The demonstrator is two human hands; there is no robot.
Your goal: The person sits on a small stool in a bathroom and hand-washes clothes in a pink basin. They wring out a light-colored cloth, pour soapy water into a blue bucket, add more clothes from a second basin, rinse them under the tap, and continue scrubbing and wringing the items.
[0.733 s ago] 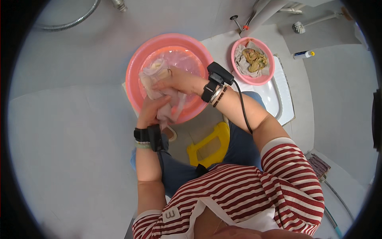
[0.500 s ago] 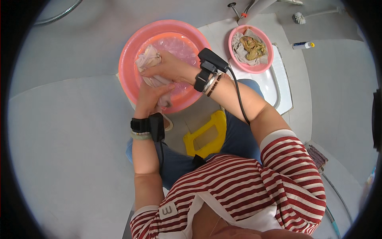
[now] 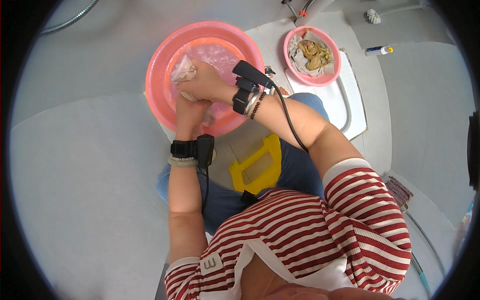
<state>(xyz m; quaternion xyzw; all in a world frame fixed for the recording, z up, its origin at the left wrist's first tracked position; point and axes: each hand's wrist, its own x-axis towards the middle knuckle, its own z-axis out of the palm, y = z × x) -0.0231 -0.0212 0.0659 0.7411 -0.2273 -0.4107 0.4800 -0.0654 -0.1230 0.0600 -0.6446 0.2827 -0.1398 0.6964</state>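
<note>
Over a large pink basin [image 3: 156, 70] of sudsy water, both hands grip a wet, pale pinkish cloth [image 3: 184, 70]. My right hand [image 3: 204, 81] is closed round its upper part, with a bunched end sticking out past the fingers. Just below, my left hand [image 3: 190, 112] is closed on the lower part, its fingers partly hidden by the right hand. A loose end of the cloth hangs beside the left hand, near the basin's front rim. The two hands touch or nearly touch.
A smaller pink basin [image 3: 338, 62] with grey and yellowish-brown cloths stands at the far right, by a white squat toilet [image 3: 357, 107]. A yellow plastic stool [image 3: 267, 172] is between my legs. A white bottle [image 3: 378, 50] and a brush [image 3: 372, 17] lie farther right.
My hands have come closer together on the cloth, and the right hand has turned, its knuckles now facing up. The cloth is bunched more tightly.
</note>
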